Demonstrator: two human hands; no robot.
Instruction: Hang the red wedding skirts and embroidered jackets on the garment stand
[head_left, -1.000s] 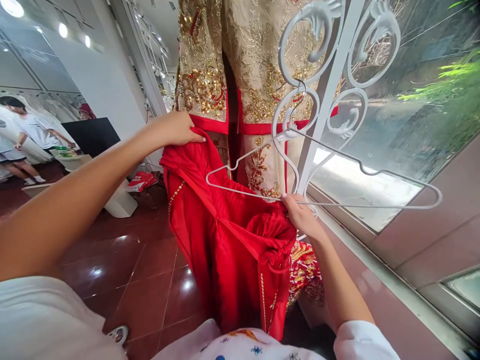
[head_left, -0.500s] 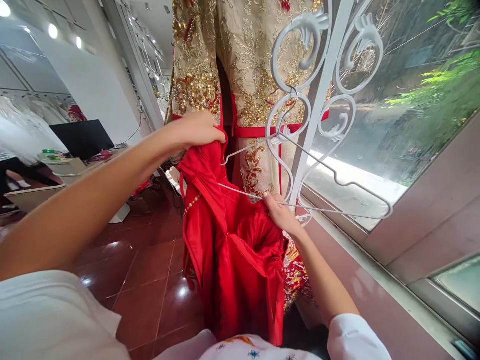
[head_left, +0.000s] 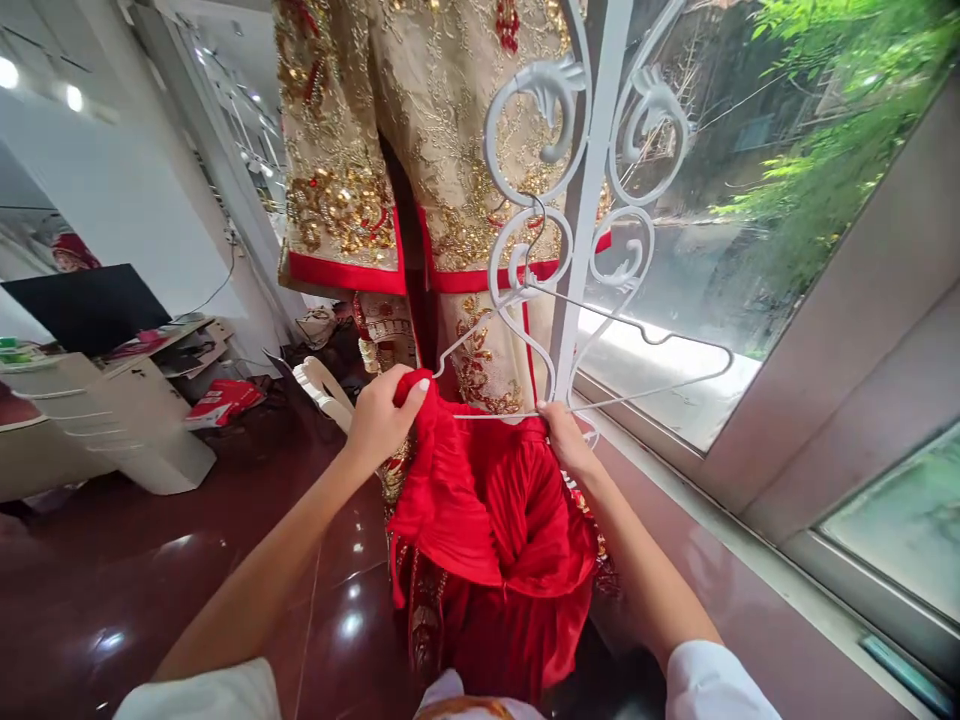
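A red pleated dress [head_left: 480,520] hangs between my hands, its top edge at a thin metal hanger [head_left: 637,325]. My left hand [head_left: 384,415] is closed on the dress's upper left edge, thumb on top, covering the hanger's left end. Around the upper right edge of the dress, close to the hanger's bottom bar, my right hand [head_left: 566,437] is closed, its fingers partly hidden behind the cloth. The hanger's right half sticks out bare past that hand. Its hook sits at the scrollwork of a white metal stand [head_left: 592,150].
Behind the dress hangs a beige and gold embroidered garment [head_left: 450,130] with red trim. A framed window [head_left: 697,300] stands at the right above a ledge. To the left are a desk [head_left: 142,420], a black monitor [head_left: 90,305] and a red bag [head_left: 225,402] over dark tiled floor.
My left hand has come down, bringing the dress's left side to the hanger's left end. The dress now shows its pleated side. My view has turned slightly right.
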